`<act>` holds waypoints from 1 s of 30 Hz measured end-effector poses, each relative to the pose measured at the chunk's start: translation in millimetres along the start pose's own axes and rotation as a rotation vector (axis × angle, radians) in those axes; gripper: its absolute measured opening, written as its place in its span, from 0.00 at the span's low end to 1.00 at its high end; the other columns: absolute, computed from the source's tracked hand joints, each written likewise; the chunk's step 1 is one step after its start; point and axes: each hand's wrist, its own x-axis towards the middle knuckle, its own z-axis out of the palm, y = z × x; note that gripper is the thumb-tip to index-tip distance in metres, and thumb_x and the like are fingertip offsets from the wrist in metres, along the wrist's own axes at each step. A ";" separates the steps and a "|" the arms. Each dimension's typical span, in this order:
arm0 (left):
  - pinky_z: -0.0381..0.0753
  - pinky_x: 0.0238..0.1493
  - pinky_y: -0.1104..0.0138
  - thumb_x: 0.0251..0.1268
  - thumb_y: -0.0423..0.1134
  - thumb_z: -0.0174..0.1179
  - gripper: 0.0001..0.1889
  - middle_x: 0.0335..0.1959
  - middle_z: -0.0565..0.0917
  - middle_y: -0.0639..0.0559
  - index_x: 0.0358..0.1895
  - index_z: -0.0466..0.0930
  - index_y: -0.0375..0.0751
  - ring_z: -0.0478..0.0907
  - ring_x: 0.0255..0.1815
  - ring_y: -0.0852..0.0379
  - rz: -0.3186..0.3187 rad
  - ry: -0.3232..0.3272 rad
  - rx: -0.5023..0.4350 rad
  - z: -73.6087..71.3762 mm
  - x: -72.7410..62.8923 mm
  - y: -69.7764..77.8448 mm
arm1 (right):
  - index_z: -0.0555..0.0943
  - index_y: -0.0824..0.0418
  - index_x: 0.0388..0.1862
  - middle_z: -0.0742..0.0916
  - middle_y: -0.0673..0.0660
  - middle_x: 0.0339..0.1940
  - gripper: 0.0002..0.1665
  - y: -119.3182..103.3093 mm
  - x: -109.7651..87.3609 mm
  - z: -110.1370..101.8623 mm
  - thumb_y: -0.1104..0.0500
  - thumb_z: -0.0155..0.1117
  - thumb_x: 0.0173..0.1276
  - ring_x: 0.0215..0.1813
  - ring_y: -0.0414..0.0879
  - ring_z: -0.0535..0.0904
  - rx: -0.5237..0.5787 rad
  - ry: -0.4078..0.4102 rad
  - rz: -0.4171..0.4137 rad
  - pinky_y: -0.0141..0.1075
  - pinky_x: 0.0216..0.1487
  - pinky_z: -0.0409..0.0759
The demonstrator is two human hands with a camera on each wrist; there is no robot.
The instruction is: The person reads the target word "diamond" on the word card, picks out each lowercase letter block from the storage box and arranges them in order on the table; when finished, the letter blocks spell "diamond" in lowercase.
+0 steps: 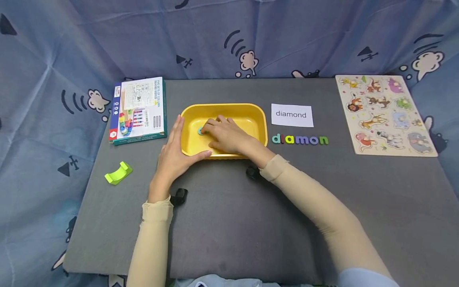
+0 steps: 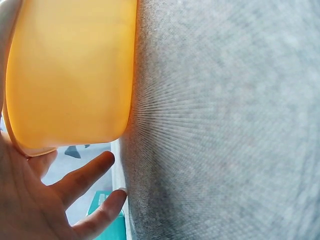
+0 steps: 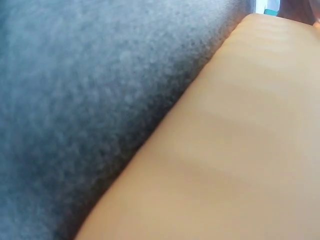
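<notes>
In the head view a yellow tray point(image 1: 256, 123) stands on the grey table. My left hand point(image 1: 171, 157) rests against its left front corner, fingers extended along the side and thumb over the front rim. The left wrist view shows that hand's spread fingers point(image 2: 84, 176) beside the tray wall. Inside the tray, my right hand point(image 1: 229, 137) reaches down to a light blue letter point(image 1: 199, 130). Its fingers touch or nearly touch the letter's right side, the thumb lying apart; the letter is partly covered. The right wrist view shows mostly tray wall point(image 3: 225, 140).
Coloured letters point(image 1: 300, 140) reading "diamon" lie right of the tray, below a white card point(image 1: 292, 115) printed "diamond". An animal puzzle board point(image 1: 387, 115) lies at far right. At left are a boxed toy set point(image 1: 138, 109) and a green curved block point(image 1: 118, 173).
</notes>
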 end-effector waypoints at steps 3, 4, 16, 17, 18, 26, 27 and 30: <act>0.61 0.74 0.31 0.51 0.76 0.73 0.67 0.89 0.40 0.72 0.88 0.37 0.69 0.56 0.87 0.46 0.002 0.001 -0.005 -0.5 0.1 0.1 | 0.84 0.56 0.56 0.84 0.53 0.59 0.14 0.1 -1.4 -0.7 0.56 0.72 0.74 0.59 0.53 0.73 0.008 0.030 -0.001 0.51 0.65 0.71; 0.61 0.75 0.31 0.51 0.75 0.73 0.67 0.89 0.40 0.72 0.88 0.37 0.68 0.56 0.87 0.46 0.002 0.001 -0.008 -0.7 0.0 0.2 | 0.85 0.57 0.51 0.84 0.53 0.55 0.11 0.3 -1.7 -0.6 0.57 0.73 0.74 0.56 0.53 0.74 0.008 0.041 -0.003 0.49 0.62 0.72; 0.58 0.77 0.31 0.50 0.76 0.72 0.67 0.89 0.40 0.71 0.88 0.36 0.70 0.57 0.86 0.43 -0.025 -0.008 -0.013 -1.7 -0.8 0.4 | 0.83 0.62 0.60 0.84 0.58 0.46 0.16 9.5 -21.6 -9.3 0.62 0.67 0.75 0.49 0.52 0.78 0.125 0.066 0.072 0.42 0.55 0.78; 0.57 0.77 0.31 0.50 0.76 0.73 0.67 0.89 0.40 0.71 0.88 0.35 0.70 0.57 0.86 0.43 -0.027 -0.009 -0.012 -1.6 -0.7 0.4 | 0.83 0.63 0.64 0.84 0.60 0.49 0.20 10.0 -25.2 -11.2 0.61 0.67 0.76 0.51 0.53 0.78 0.125 0.067 0.072 0.43 0.57 0.79; 0.57 0.77 0.30 0.50 0.76 0.73 0.68 0.89 0.39 0.71 0.88 0.35 0.70 0.57 0.86 0.43 -0.024 -0.010 -0.012 -1.8 -0.9 0.7 | 0.82 0.64 0.67 0.84 0.61 0.52 0.22 10.9 -29.0 -12.8 0.61 0.66 0.76 0.52 0.53 0.77 0.124 0.071 0.070 0.44 0.59 0.79; 0.56 0.78 0.30 0.50 0.76 0.73 0.68 0.89 0.40 0.70 0.88 0.36 0.71 0.58 0.85 0.40 -0.023 -0.004 -0.007 -0.8 -0.2 -0.1 | 0.85 0.67 0.55 0.84 0.62 0.47 0.13 23.6 -57.8 -27.6 0.61 0.67 0.77 0.47 0.54 0.78 0.217 0.137 0.058 0.43 0.52 0.79; 0.56 0.78 0.30 0.49 0.76 0.73 0.67 0.89 0.40 0.71 0.87 0.36 0.72 0.58 0.85 0.40 -0.026 -0.004 -0.010 -0.7 -0.2 0.0 | 0.85 0.67 0.51 0.85 0.62 0.45 0.10 26.2 -60.9 -29.2 0.62 0.69 0.76 0.45 0.53 0.78 0.238 0.152 0.058 0.42 0.49 0.79; 0.55 0.79 0.30 0.50 0.75 0.74 0.67 0.89 0.40 0.71 0.87 0.36 0.73 0.58 0.85 0.40 -0.031 -0.005 -0.014 -0.3 -0.4 0.0 | 0.84 0.65 0.43 0.86 0.59 0.37 0.06 34.1 -71.3 -33.4 0.64 0.73 0.72 0.40 0.51 0.80 0.297 0.217 0.059 0.39 0.43 0.79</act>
